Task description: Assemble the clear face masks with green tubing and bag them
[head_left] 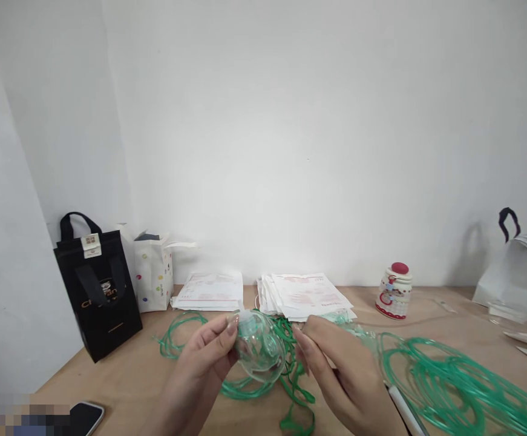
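The left hand [211,348] pinched a clear mask [263,354] left of the jar [394,293]. The right hand [342,351], also left of the jar, had curled fingers; I couldn't tell if they held anything.

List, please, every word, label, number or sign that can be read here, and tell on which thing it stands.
Black bag: "Ch", in gold; a strap covers what follows.
Lower gold print there: too small.
Its sticker: too small to read.
White dotted bag: dark letters, too small to read.
Left paper stack: red print, too blurred.
Right paper stack: red print, too blurred.
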`<state>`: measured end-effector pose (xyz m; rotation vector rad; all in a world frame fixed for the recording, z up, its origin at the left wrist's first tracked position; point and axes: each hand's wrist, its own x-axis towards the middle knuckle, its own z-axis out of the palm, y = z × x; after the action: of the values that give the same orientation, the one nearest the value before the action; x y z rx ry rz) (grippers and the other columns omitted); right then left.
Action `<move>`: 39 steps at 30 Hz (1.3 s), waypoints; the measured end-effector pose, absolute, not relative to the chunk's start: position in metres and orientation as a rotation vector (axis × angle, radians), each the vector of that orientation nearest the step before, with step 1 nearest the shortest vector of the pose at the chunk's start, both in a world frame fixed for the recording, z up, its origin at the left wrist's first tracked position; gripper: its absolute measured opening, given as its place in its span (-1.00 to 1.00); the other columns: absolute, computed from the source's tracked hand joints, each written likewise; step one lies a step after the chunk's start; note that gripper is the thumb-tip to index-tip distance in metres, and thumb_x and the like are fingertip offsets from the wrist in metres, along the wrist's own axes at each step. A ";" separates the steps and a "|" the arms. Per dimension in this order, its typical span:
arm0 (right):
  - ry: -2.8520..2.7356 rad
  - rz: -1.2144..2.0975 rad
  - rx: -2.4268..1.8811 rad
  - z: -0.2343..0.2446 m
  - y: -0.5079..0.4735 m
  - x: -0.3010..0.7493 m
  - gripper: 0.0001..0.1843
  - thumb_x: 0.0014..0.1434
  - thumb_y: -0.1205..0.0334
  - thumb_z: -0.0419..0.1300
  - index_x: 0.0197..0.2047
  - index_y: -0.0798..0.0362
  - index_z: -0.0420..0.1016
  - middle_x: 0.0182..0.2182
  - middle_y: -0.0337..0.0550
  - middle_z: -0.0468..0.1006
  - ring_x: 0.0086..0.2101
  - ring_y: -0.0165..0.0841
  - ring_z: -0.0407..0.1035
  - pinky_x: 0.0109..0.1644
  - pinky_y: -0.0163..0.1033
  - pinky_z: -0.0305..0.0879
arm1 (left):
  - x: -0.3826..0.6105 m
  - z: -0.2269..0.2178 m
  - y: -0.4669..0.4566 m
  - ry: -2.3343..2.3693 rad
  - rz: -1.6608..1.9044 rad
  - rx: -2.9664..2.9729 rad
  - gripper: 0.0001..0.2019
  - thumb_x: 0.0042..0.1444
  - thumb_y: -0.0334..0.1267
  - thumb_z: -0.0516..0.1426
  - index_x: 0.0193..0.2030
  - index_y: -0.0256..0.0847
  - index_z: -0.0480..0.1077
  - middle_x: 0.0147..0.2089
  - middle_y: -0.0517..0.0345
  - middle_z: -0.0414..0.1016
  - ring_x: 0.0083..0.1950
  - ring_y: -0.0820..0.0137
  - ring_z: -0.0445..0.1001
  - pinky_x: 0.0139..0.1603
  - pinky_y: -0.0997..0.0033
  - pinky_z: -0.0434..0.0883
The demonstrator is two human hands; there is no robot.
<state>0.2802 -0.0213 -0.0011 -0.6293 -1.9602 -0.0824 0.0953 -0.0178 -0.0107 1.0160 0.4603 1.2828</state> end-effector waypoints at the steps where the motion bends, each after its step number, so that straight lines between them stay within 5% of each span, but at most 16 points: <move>1: -1.960 0.102 -0.626 -0.002 -0.018 0.280 -0.69 0.26 0.32 -0.09 -0.53 0.06 0.23 -0.63 -0.26 0.25 -0.56 -0.44 0.17 -0.49 -0.32 0.09 | 0.095 -0.010 -0.019 0.443 1.309 1.020 -0.85 0.08 -0.28 0.13 -0.32 -0.25 0.51 -0.33 0.07 0.52 -0.27 0.38 0.42 -0.19 0.44 0.33; 5: -1.714 0.651 -0.611 -0.004 -0.008 0.278 -0.59 0.28 0.07 -0.14 -0.48 0.07 0.31 -0.59 -0.25 0.32 -0.58 -0.44 0.24 -0.53 -0.33 0.18 | 0.091 -0.009 -0.020 0.398 1.380 1.003 -0.81 0.03 -0.26 0.18 -0.22 -0.26 0.52 -0.21 0.02 0.56 -0.12 0.29 0.45 -0.03 0.35 0.32; 11: -1.475 0.691 -0.724 -0.002 -0.011 0.274 -0.65 0.24 0.05 -0.05 -0.45 0.05 0.35 -0.57 -0.27 0.32 -0.59 -0.45 0.22 -0.53 -0.34 0.21 | 0.087 -0.011 -0.020 0.417 1.419 0.939 -0.81 -0.03 -0.37 0.22 -0.22 -0.21 0.54 -0.13 0.06 0.59 0.01 0.29 0.44 0.12 0.36 0.27; 14: -1.471 0.631 -0.751 -0.003 -0.010 0.271 -0.72 0.23 0.06 -0.03 -0.16 -0.01 0.40 -0.26 -0.14 0.46 -0.35 -0.37 0.35 -0.26 -0.27 0.33 | 0.086 -0.011 -0.022 0.349 1.343 0.962 -0.77 -0.05 -0.38 0.23 -0.19 -0.21 0.53 -0.11 0.05 0.58 0.02 0.27 0.44 0.12 0.34 0.28; 18: -1.593 0.949 -0.606 -0.007 -0.004 0.265 -0.61 0.27 0.04 -0.12 0.07 -0.05 0.31 0.05 -0.07 0.36 0.05 -0.26 0.20 0.13 -0.09 0.13 | 0.087 -0.011 -0.025 0.266 1.239 0.945 -0.79 -0.05 -0.39 0.24 -0.21 -0.23 0.54 -0.14 0.05 0.59 -0.05 0.29 0.49 0.04 0.42 0.36; 21: -1.588 1.268 -0.444 -0.009 0.002 0.263 -0.61 0.28 0.06 -0.13 0.03 -0.01 0.36 -0.12 -0.06 0.46 -0.07 -0.28 0.33 0.07 -0.07 0.18 | 0.088 -0.011 -0.023 0.252 1.284 0.860 -0.83 -0.05 -0.39 0.24 -0.26 -0.21 0.56 -0.15 0.07 0.60 -0.06 0.30 0.50 0.02 0.43 0.39; 24: -1.599 1.504 -0.371 -0.009 0.006 0.266 -0.56 0.18 0.10 0.08 0.13 -0.05 0.20 -0.40 -0.22 0.45 -0.39 -0.38 0.41 -0.24 -0.20 0.35 | 0.085 -0.009 -0.017 0.320 1.437 0.736 -0.87 -0.05 -0.40 0.23 -0.31 -0.24 0.56 -0.18 0.04 0.61 -0.09 0.29 0.52 -0.08 0.47 0.46; 28: -1.607 1.625 -0.535 -0.003 0.002 0.283 -0.33 0.02 0.20 0.26 0.17 -0.09 0.11 -0.54 -0.38 0.36 -0.65 -0.53 0.28 -0.61 -0.43 0.20 | 0.074 -0.004 -0.007 0.545 1.833 0.494 -0.73 0.12 -0.52 0.02 -0.39 -0.24 0.54 -0.19 0.11 0.61 -0.09 0.39 0.52 -0.12 0.54 0.48; 33: -1.628 1.527 -0.672 0.008 -0.012 0.310 -0.84 0.01 0.20 0.26 -0.32 0.10 0.49 -0.75 -0.35 0.35 -0.78 -0.58 0.14 -0.68 -0.45 0.06 | 0.049 -0.001 0.008 0.604 2.149 0.359 -0.71 0.15 -0.52 0.00 -0.43 -0.26 0.49 -0.21 0.15 0.59 -0.06 0.44 0.49 0.07 0.44 0.39; 39: -1.349 1.362 -0.513 0.016 -0.024 0.329 -0.78 -0.05 0.06 0.28 -0.51 0.05 0.54 -0.73 -0.19 0.43 -0.71 -0.41 0.29 -0.64 -0.32 0.15 | 0.022 -0.004 0.021 0.602 2.227 0.272 -0.74 0.16 -0.51 0.00 -0.41 -0.26 0.48 -0.27 0.17 0.58 -0.16 0.50 0.52 0.00 0.49 0.43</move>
<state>0.3289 -0.0243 0.0164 -0.5125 -1.3489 1.3622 0.0221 0.0208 -0.0042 0.2716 0.6020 2.2268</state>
